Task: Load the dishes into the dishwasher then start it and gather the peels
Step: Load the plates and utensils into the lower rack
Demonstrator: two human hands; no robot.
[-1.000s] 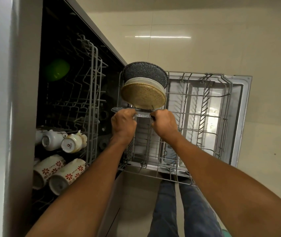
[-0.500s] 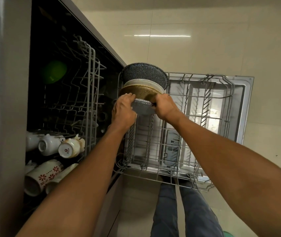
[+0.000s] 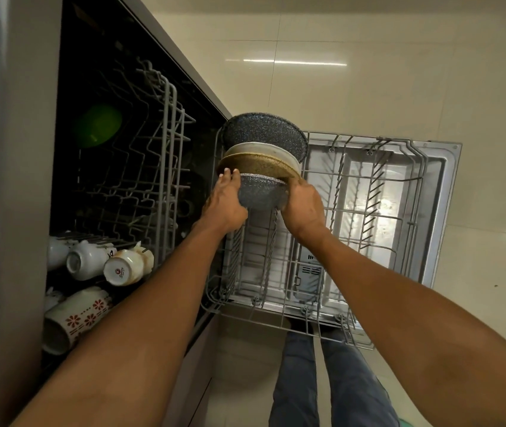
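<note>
Both hands set a bowl in the dishwasher rack

Left hand (image 3: 225, 201) and right hand (image 3: 304, 208) grip opposite sides of a speckled grey ceramic bowl (image 3: 262, 192), tilted on edge in the pulled-out grey wire lower rack (image 3: 365, 223). Just behind it stand a brown speckled plate (image 3: 254, 167), a white plate (image 3: 267, 149) and a dark speckled plate (image 3: 261, 131).

The lower rack (image 3: 322, 312) of grey wire is drawn out over the opened dishwasher door (image 3: 442, 211), which lies above the pale tiled floor (image 3: 430, 72). At the rack's far left corner three dishes are stood on edge among the tines: a speckled dark grey plate (image 3: 264, 131) farthest, a white dish (image 3: 279, 151) against it, and a brown speckled plate (image 3: 254, 166) nearest. The remainder of the rack is seen as bare wire. To the left, the upper rack (image 3: 165, 149) is loaded at its near end with white mugs (image 3: 91, 263) and flower-patterned cups (image 3: 76, 315) laid on their sides, and a green dish (image 3: 97, 126) is seen farther in.
</note>
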